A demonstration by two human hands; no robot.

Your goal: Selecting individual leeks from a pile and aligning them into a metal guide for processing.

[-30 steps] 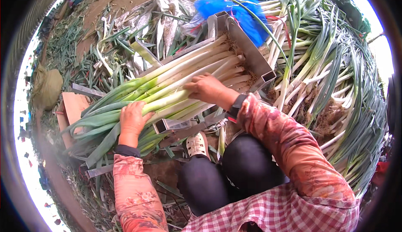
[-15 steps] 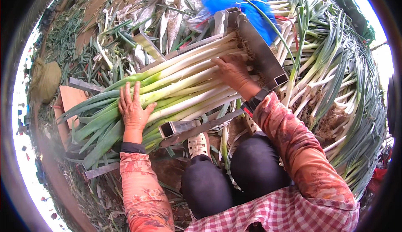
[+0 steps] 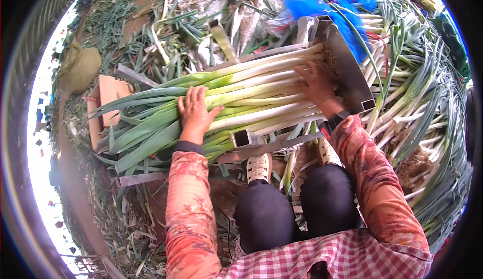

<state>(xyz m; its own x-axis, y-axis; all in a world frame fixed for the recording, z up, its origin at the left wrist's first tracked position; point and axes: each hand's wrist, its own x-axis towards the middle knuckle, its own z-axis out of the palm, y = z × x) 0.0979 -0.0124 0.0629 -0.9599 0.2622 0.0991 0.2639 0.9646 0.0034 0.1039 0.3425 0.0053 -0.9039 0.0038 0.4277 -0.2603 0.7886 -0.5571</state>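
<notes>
A thick bundle of long green onions (image 3: 261, 96) lies in a low metal rack, white stalks and roots to the right, green leaves to the left. My left hand (image 3: 196, 114) rests palm down on the bundle where green turns to white, its fingers spread. Over the white stalks near the root end lies my right hand (image 3: 318, 87), fingers apart and pressing lightly on top. The roots butt against the metal end plate (image 3: 347, 60) of the rack, partly behind my right hand.
A large heap of loose green onions (image 3: 407, 98) covers the right side, beside blue netting (image 3: 347, 22). Cut leaves litter the ground at left, near a cardboard piece (image 3: 111, 95) and a tan sack (image 3: 80, 67). White sacking (image 3: 249, 12) lies beyond the rack. My knees are close below it.
The whole view has shifted, so the rack and bundle appear farther right and slightly lower. My left hand stays on the bundle; the fingers of my right hand have spread a little over the stalks.
</notes>
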